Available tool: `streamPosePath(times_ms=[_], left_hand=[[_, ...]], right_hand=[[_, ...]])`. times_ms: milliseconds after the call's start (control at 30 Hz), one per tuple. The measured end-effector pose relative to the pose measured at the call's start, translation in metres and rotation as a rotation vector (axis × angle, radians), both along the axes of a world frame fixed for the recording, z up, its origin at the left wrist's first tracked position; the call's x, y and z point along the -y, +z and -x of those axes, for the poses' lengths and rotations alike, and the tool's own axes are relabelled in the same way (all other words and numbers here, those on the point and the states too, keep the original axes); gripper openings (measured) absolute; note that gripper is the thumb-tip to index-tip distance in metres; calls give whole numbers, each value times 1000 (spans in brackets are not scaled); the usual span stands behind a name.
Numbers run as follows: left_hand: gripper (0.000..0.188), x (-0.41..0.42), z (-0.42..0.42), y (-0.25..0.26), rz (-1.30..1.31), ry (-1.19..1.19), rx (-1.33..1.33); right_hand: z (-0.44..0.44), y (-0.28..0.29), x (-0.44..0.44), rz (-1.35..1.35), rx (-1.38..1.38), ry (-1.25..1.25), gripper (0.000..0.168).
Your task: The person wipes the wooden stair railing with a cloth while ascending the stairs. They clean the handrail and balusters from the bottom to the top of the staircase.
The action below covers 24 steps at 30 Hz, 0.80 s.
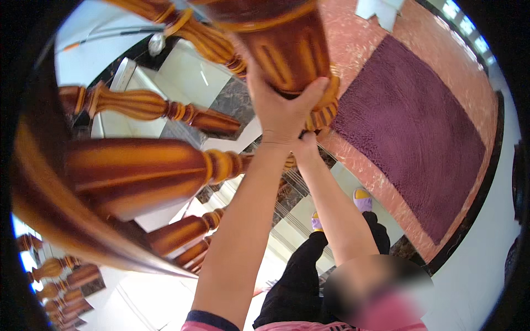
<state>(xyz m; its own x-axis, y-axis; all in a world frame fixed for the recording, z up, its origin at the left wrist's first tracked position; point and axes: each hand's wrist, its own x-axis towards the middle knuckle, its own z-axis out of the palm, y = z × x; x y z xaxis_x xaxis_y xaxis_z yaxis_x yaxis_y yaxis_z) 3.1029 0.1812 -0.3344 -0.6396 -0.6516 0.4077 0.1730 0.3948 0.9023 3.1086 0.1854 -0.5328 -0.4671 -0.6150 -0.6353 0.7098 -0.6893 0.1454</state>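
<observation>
A large turned wooden newel post (290, 53), glossy reddish brown with fluted carving, rises at the top centre. My left hand (279, 109) clasps its narrow lower part, thumb on one side and fingers on the other. Past it, my right hand (307, 145) reaches to the post's ribbed lower ring (325, 109). The left hand and the post hide most of its fingers, so its grip cannot be told. Something small and dark shows at its edge.
A curved wooden handrail (62, 223) and turned balusters (136, 173) fill the left side. Stair treads (285, 244) lie below my arms. A purple rug (410, 136) covers pinkish marble flooring (463, 74) at right. My slippered feet (362, 200) stand on pale tile.
</observation>
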Motion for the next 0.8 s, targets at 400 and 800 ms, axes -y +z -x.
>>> streamPosePath(times_ms=[400,800], left_hand=[[42,-50,-221,-34,25,549,328],[57,10,-136,34,-67,131,146]], right_hand=[[-43,29,-140,-1034,-1323,573,12],[18,62,29,-1489,-3276,770,25]])
